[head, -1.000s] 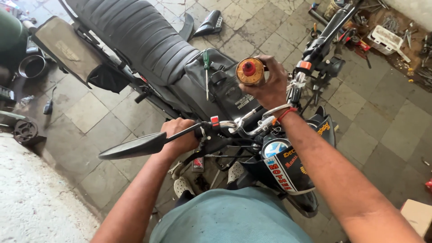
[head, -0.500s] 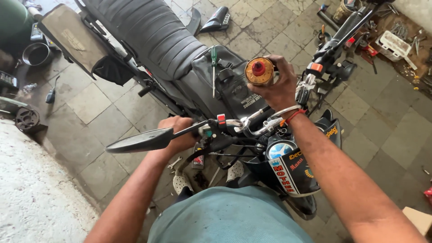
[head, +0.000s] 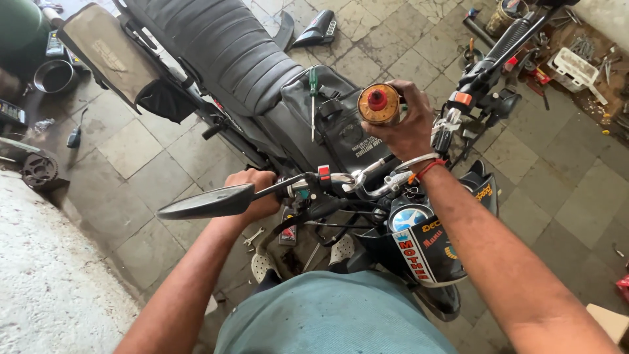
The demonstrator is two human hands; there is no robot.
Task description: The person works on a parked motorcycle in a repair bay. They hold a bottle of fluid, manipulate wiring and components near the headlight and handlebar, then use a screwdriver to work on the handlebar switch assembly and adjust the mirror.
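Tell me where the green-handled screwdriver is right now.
In the head view, the green-handled screwdriver lies on the motorcycle's black tank cover, just left of the orange can in the right hand.

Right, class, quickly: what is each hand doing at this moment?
Left hand: closed around the motorcycle's left handlebar grip, behind the mirror.
Right hand: closed, holding an orange can with a red cap.

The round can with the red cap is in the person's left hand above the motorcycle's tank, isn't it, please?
Not quite: the head view shows the round can with the red cap in the right hand, above the tank. The left hand grips the handlebar.
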